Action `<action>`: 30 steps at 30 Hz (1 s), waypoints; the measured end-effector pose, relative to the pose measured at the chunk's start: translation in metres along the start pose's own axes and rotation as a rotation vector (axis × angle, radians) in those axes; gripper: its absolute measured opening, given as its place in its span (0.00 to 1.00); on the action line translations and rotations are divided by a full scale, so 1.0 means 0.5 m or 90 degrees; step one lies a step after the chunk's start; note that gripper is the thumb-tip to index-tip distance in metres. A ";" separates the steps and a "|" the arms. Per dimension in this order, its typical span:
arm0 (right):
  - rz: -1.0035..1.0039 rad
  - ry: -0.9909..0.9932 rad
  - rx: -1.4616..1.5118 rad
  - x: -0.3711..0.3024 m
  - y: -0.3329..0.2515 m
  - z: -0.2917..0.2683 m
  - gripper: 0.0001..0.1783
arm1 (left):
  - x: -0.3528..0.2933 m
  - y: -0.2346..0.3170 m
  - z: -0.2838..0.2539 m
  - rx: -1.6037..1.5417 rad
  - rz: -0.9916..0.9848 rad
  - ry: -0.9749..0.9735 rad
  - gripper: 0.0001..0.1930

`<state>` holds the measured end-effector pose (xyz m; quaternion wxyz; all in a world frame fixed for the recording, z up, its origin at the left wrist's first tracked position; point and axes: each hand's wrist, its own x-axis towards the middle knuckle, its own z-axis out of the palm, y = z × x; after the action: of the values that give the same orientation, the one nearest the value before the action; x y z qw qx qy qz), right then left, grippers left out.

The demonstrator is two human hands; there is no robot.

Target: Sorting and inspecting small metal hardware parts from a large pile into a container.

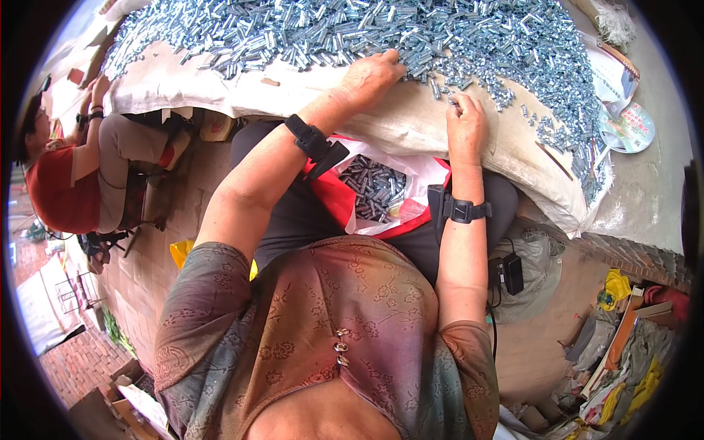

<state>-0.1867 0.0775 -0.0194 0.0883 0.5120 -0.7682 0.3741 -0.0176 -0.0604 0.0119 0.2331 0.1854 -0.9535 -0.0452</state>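
Here, both hands are at the near edge of a broad heap of small shiny blue-silver pieces (330,37), spread over a pale cloth (293,101). The left hand (372,79) lies palm down, its fingers bent against the fringe of the heap — whether they pinch a piece cannot be told, as the back of the hand hides them. The right hand (468,130) is over the cloth just beside a thin scatter of pieces, fingers curled in toward the thumb; whether anything is caught between them is too small to tell. Each wrist wears a black strap (469,212).

Between the forearms, on the lap, a red and white bag (416,192) gapes open, with a darker batch of pieces lying inside. A thin brown stick (555,160) lies on the cloth to the right, and a small brown chip (270,82) to the left. Farther right is a round fan (633,127), close to the heap's edge. At the far left sits a co-worker (62,187) in a red top — arms reaching to the cloth's corner.
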 end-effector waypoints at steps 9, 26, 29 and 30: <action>0.202 -0.138 0.648 -0.021 -0.088 0.004 0.11 | -0.055 0.021 -0.031 -0.762 -0.326 0.060 0.10; 0.272 -0.192 0.764 -0.049 -0.136 0.003 0.12 | -0.113 0.039 -0.017 -1.114 -0.384 0.037 0.06; 0.287 -0.190 0.801 -0.051 -0.139 0.002 0.12 | -0.114 0.040 -0.015 -1.098 -0.374 0.038 0.06; 0.283 -0.184 0.797 -0.053 -0.135 0.005 0.12 | -0.113 0.040 -0.014 -1.098 -0.374 0.037 0.06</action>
<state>-0.1163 0.0816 -0.0020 -0.4074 0.3416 -0.4980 0.6850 0.0256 -0.0206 -0.0027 0.2937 0.1829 -0.4972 -0.7957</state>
